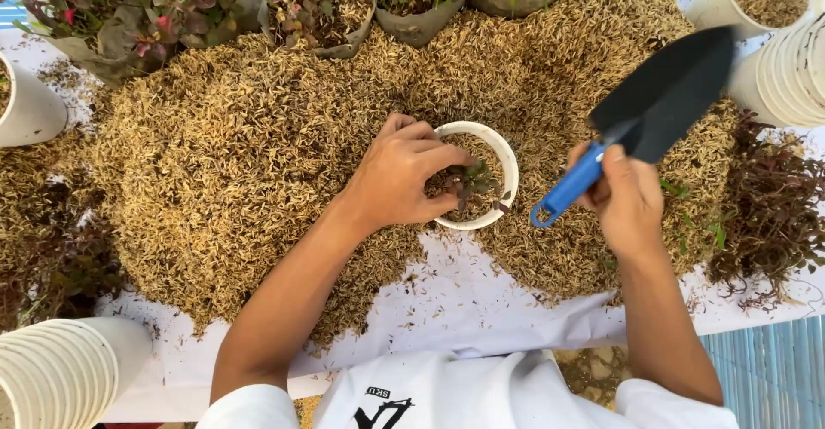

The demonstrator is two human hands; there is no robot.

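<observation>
A black trowel [666, 94] with a blue handle, its blade aimed up-right, is being gripped by the right hand [626, 201]; a seedling [473, 184] in the round white pot [509, 167] is being pinched by the left hand [397, 175].

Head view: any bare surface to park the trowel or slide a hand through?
Bare white sheet shows in front of the husk heap, between the forearms. Crowded elsewhere: bagged plants at the far edge, stacked pots near left, loose cuttings right. Left hand steadies the white pot; right hand holds the trowel.

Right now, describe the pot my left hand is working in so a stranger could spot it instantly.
Find the big heap of golden husks covering the white sheet. Near its middle sits a small white pot, with the left hand reaching in. Unlike the stacked or husk-only white pots at the edges, it holds a small reddish-green cutting.
</observation>
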